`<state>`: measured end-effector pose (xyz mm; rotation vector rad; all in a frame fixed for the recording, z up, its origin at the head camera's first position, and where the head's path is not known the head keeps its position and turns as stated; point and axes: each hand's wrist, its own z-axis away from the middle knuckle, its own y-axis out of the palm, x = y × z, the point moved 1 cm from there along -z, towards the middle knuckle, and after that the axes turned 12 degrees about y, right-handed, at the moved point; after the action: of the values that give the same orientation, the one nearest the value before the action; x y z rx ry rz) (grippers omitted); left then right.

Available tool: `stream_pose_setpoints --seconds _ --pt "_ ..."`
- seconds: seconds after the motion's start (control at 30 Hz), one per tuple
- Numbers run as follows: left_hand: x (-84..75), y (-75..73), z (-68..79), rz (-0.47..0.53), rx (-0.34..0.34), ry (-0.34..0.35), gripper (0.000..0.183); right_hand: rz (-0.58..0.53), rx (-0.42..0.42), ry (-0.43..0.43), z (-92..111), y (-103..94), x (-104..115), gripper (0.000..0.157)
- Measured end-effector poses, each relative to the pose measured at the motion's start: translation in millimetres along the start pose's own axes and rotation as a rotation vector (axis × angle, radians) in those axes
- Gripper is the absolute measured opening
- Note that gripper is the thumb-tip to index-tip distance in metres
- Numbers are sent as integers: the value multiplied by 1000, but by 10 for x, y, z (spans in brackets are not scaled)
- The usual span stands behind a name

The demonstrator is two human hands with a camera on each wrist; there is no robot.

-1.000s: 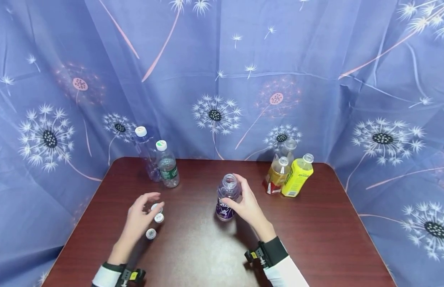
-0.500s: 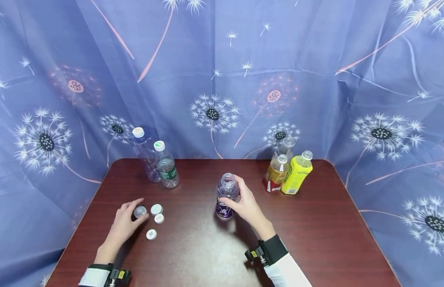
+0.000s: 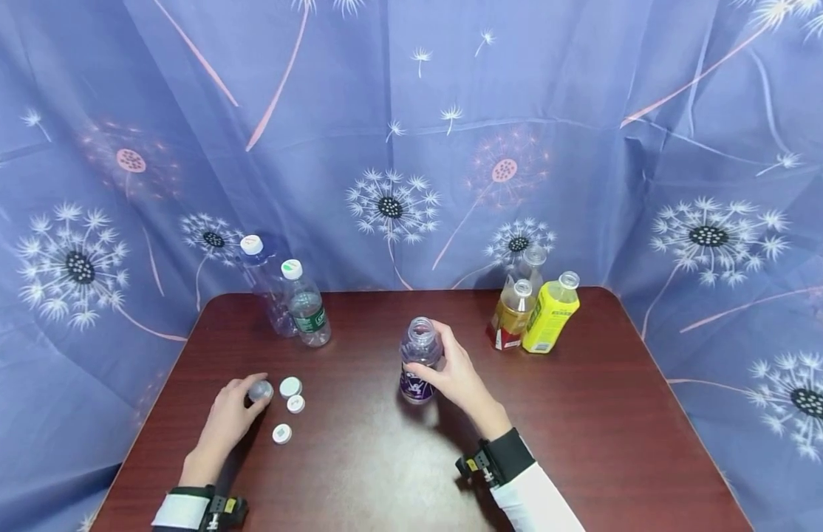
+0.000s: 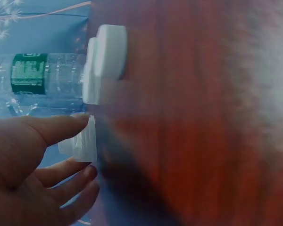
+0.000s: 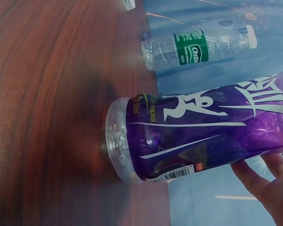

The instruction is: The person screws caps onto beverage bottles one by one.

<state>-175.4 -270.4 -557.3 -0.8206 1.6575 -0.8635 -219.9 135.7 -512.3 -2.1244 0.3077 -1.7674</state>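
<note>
My left hand (image 3: 227, 421) is at the table's left side, thumb and fingers around a translucent bottle cap (image 3: 260, 391). In the left wrist view, the thumb touches one side of this cap (image 4: 85, 143) and the fingertips lie at the other. Just right of it are a larger white cap (image 3: 290, 387), a small white cap (image 3: 295, 403) and another white cap (image 3: 281, 434). With thumb and fingers, my right hand (image 3: 456, 373) grips an uncapped clear bottle with a purple label (image 3: 418, 384), upright near the table's middle. Its base shows in the right wrist view (image 5: 118, 139).
At the back left stand two capped bottles, a bluish clear one (image 3: 272, 295) and a green-labelled one (image 3: 309, 314). Uncapped bottles stand back right: a yellow one (image 3: 551, 318), a red-and-gold labelled one (image 3: 511, 318) and a clear one (image 3: 534, 270). A blue curtain (image 3: 411, 148) hangs behind.
My left hand has moved left and down from above the white caps, and now surrounds the translucent cap on the table. The right hand keeps its grip on the purple-labelled bottle.
</note>
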Motion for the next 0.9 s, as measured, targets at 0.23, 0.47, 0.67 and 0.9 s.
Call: stream_pose_setpoints --seconds 0.23,0.47,0.67,0.9 --pt "-290 -224 -188 145 -226 -14 40 9 3 1 6 -10 21 77" --pt "-984 -345 -504 463 -371 157 41 -22 32 12 32 17 32 77" --pt "-1655 -263 -762 749 -339 373 45 -22 21 4 32 19 35 77" --pt "-2094 54 -980 945 -276 542 45 -23 21 -22 45 41 16 76"
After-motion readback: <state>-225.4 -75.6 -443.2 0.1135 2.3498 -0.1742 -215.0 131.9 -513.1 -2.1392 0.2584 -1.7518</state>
